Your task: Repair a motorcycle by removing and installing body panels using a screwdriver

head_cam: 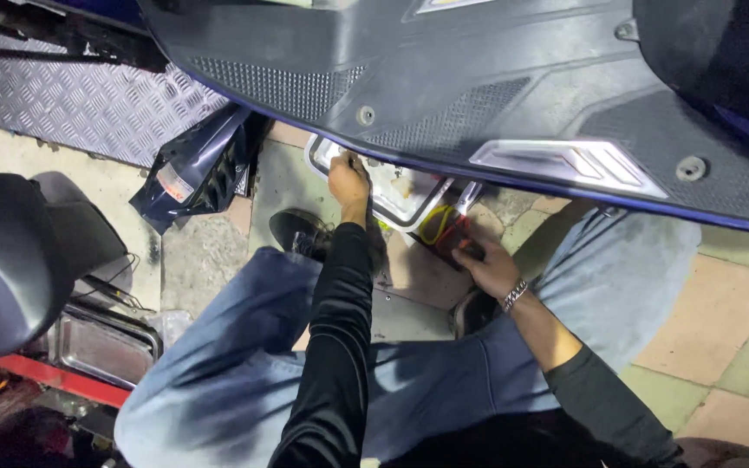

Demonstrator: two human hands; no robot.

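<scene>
— Hands first: what does the left hand [348, 179] do?
— It pinches something tiny over the metal tray [409, 201] under the scooter floorboard [478, 78].
— And the right hand [489, 267]?
— It grips a dark tool [452, 236] with yellow wire.

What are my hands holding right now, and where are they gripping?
Left hand is at the metal tray's rim; its grip cannot be told. Right hand grips a dark tool by its end.
</scene>
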